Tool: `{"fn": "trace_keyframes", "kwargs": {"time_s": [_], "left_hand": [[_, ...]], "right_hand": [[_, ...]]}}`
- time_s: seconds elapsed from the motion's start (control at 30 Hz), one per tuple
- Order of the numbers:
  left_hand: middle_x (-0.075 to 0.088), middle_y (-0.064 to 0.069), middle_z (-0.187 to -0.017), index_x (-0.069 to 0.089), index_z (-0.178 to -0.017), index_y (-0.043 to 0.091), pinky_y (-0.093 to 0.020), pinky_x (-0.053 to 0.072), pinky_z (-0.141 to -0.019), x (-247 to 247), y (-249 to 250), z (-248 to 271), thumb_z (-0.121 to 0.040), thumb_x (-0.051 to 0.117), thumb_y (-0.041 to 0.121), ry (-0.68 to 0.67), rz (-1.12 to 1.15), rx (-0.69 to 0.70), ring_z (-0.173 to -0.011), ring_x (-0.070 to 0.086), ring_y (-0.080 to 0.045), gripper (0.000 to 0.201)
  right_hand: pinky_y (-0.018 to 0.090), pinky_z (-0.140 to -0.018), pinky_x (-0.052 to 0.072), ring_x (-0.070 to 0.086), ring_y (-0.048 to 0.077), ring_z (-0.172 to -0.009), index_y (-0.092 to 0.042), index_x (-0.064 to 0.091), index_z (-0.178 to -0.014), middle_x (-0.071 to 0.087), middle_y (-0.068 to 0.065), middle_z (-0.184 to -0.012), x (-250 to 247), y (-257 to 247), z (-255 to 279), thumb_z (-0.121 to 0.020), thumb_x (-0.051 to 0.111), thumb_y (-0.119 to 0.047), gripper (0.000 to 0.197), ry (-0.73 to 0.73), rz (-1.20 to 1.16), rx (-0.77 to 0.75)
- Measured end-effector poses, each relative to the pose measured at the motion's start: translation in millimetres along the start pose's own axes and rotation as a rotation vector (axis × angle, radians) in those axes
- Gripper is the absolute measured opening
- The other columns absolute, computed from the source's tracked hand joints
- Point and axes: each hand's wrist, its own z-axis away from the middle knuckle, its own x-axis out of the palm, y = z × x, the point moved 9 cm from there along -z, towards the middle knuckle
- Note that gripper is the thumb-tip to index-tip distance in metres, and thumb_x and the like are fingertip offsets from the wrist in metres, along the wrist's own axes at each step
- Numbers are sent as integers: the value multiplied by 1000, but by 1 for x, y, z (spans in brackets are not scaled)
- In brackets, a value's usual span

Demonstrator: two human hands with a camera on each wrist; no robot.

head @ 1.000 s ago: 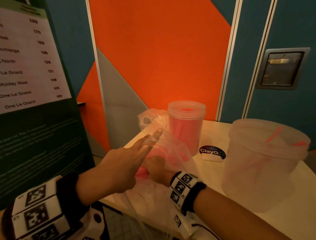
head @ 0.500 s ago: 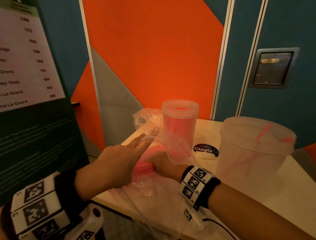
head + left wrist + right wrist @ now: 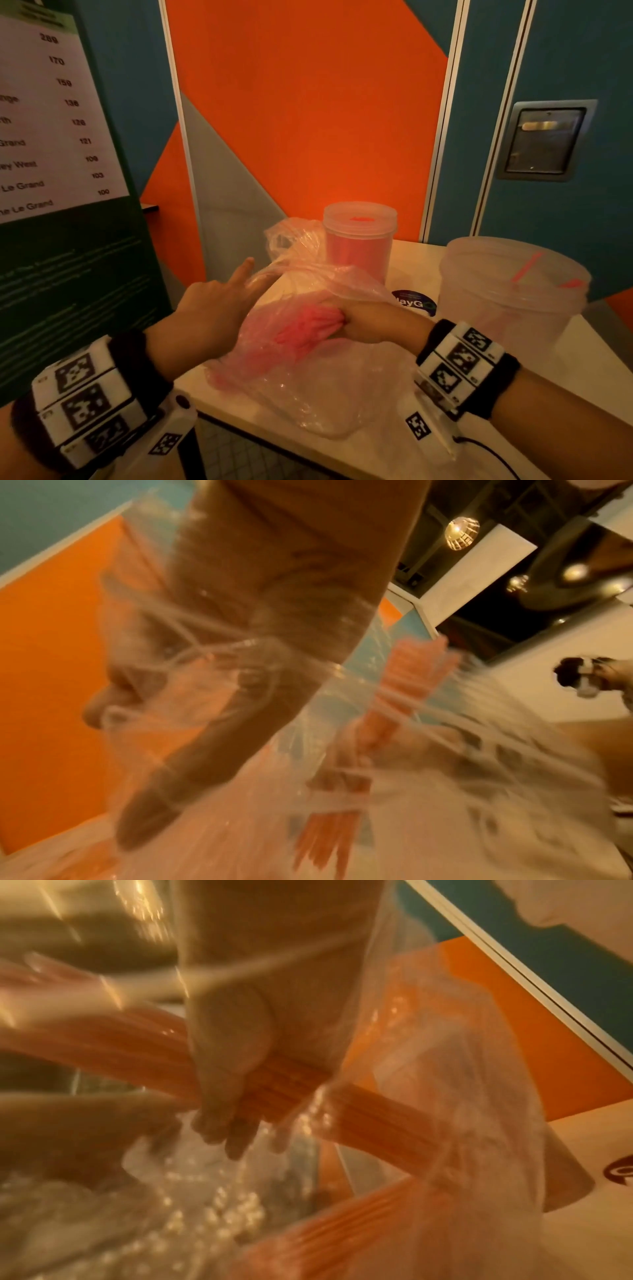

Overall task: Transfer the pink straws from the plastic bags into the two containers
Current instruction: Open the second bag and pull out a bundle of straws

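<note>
A clear plastic bag (image 3: 308, 383) lies on the white table (image 3: 534, 421) with pink straws (image 3: 305, 330) inside. My right hand (image 3: 363, 318) reaches into the bag's mouth and grips a bundle of them; the right wrist view shows its fingers (image 3: 222, 1096) curled round the straws (image 3: 284, 1088). My left hand (image 3: 219, 308) is at the bag's left edge with its fingers straight, the rim stretched taut over them. A tall lidded container (image 3: 358, 246) packed with pink straws stands behind the bag. A wide translucent container (image 3: 507, 308) at the right holds a few straws (image 3: 527, 267).
A second crumpled clear bag (image 3: 287, 236) sits behind the first, next to the tall container. A dark round sticker (image 3: 416, 303) lies between the containers. A green sign board (image 3: 75, 260) stands close on the left. The table's near edge runs under both wrists.
My right hand has drawn back to the right inside the bag, bringing a bundle of pink straws with it. The left hand still holds the bag's rim stretched.
</note>
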Motion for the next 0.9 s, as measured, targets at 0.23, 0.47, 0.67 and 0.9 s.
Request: {"fn": "trace_keyframes", "kwargs": {"time_s": [0.23,0.47,0.67,0.9], "left_hand": [[38,-19,-131,49,-105,12,-44,30,-80,-64,67,50,-33,80,-3,834,44,195,-107,40,-33,80],[22,-17,-139,44,-127,19,-40,36,-86,-43,92,55,-80,66,9,1218,164,335,-120,34,-32,53],[54,-5,-100,53,-108,12,-23,51,-81,-1,101,33,-92,59,27,984,470,666,-91,52,-7,23],[47,-2,-118,51,-112,18,-23,43,-101,20,101,7,-99,46,25,994,387,765,-108,52,-14,16]], "right_hand": [[32,-84,54,66,12,-88,-28,63,-96,69,2,-90,-61,-4,19,-85,64,-11,20,430,-254,-86],[5,-64,44,54,-21,-63,-8,65,-96,52,-20,-77,-62,5,24,-84,61,4,18,449,-290,-49],[41,-96,48,62,27,-107,-11,63,-118,68,12,-113,-72,11,25,-86,64,-11,32,553,-323,-2],[38,-88,46,61,35,-101,-2,69,-103,68,23,-103,-82,17,30,-86,65,-20,25,703,-354,71]]}}
